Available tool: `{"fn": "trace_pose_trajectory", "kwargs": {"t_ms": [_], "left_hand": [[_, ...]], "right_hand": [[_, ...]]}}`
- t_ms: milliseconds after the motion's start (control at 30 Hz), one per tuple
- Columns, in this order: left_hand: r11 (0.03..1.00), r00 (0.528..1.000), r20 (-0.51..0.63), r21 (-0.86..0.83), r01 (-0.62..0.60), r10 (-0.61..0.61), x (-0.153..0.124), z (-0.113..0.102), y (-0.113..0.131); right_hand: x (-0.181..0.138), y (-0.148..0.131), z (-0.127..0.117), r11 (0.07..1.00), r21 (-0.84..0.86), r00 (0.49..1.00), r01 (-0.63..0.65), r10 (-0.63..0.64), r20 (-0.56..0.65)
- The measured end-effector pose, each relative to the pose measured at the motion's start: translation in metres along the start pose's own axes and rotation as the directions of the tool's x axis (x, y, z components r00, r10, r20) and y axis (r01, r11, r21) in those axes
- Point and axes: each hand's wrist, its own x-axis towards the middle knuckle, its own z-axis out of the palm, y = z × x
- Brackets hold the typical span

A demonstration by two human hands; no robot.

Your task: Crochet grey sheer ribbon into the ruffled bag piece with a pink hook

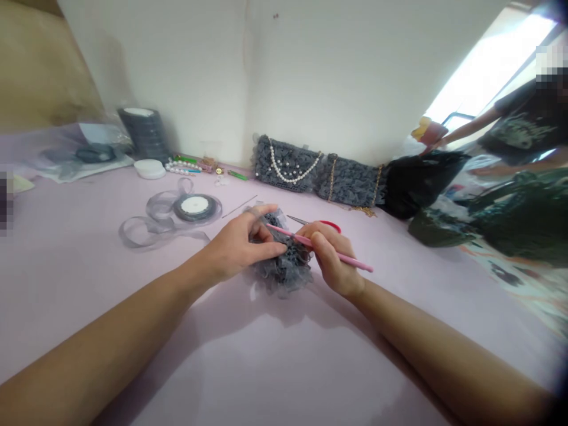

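Observation:
A ruffled grey crocheted ribbon piece is held just above or on the pale tabletop; which, I cannot tell. My left hand grips its upper left side between thumb and fingers. In my right hand is a pink crochet hook, held like a pen, its tip pointing left over the piece. Grey organza ribbon runs in loose loops from a spool towards my left wrist. Partly hidden behind my right hand lie scissors with red handles.
A thin needle-like rod lies beyond my left hand. Two ruffled grey bags, one with a pearl strap and one with a gold chain, lean against the wall. Stacked ribbon spools stand back left. Another person handles bags at right.

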Motion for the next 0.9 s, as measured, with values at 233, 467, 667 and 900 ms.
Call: {"fn": "trace_pose_trajectory", "kwargs": {"t_ms": [233, 467, 667, 900], "left_hand": [[0.987, 1.0, 0.005, 0.16, 0.017, -0.018, -0.006, 0.007, -0.004], [0.983, 1.0, -0.02, 0.184, -0.001, 0.005, -0.006, 0.008, -0.005], [0.987, 0.999, 0.002, 0.153, -0.044, 0.044, -0.007, 0.008, -0.005], [0.998, 0.999, 0.024, -0.049, -0.037, 0.038, -0.004, 0.005, -0.006]], "right_hand": [[0.0, 0.006, 0.002, 0.999, 0.003, 0.999, -0.032, 0.032, -0.036], [-0.001, 0.014, 0.005, 0.994, 0.052, 0.993, -0.091, 0.095, -0.072], [0.0, 0.013, 0.006, 0.994, 0.08, 0.995, -0.074, 0.079, -0.065], [0.001, 0.009, 0.005, 0.997, 0.082, 0.998, -0.017, 0.022, -0.058]]}}
